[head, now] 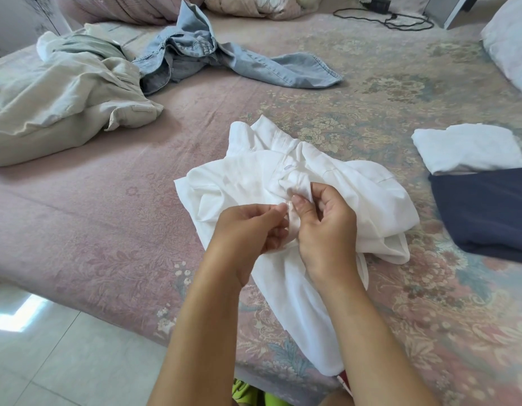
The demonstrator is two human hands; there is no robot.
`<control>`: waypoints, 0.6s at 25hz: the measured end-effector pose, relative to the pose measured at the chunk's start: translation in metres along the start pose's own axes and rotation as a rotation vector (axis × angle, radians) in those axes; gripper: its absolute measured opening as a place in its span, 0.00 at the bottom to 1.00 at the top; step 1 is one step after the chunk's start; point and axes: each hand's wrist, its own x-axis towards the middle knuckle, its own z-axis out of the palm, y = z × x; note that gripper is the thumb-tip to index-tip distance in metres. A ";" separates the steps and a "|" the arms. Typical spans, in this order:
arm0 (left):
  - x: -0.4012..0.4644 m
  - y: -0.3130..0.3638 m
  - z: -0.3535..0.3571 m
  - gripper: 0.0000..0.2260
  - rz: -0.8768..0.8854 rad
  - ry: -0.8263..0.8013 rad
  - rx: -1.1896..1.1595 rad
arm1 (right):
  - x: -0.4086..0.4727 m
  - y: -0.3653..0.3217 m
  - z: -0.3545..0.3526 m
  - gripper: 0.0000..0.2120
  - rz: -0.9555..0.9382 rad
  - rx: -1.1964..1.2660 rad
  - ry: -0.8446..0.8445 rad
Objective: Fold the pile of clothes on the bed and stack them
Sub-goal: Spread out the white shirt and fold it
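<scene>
A crumpled white shirt [242, 183] lies in the middle of the bed [107, 230], its lower part hanging over the near edge. My left hand [248, 230] and my right hand [324, 221] meet over its front, each pinching a bit of the white fabric between thumb and fingers. At the right lie a folded white garment [467, 148] and, in front of it, a folded dark navy garment [488, 212]. A beige garment [63, 95] lies unfolded at the far left, and a light blue denim shirt [224, 57] is spread out behind it.
Pillows [511, 45] line the head and right side of the bed. A black charger with its cable [400, 19] lies at the far back. White floor tiles [49, 361] show at the lower left, beside the bed's near edge.
</scene>
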 end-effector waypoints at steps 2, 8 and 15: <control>0.002 0.005 -0.004 0.10 -0.110 -0.063 -0.136 | 0.001 -0.001 0.001 0.08 -0.011 0.015 -0.028; 0.005 0.003 -0.009 0.06 0.082 0.015 0.066 | 0.002 0.000 -0.005 0.03 0.093 0.121 -0.054; 0.003 -0.015 -0.009 0.11 0.371 0.071 0.566 | 0.025 -0.009 -0.011 0.03 0.396 0.437 -0.030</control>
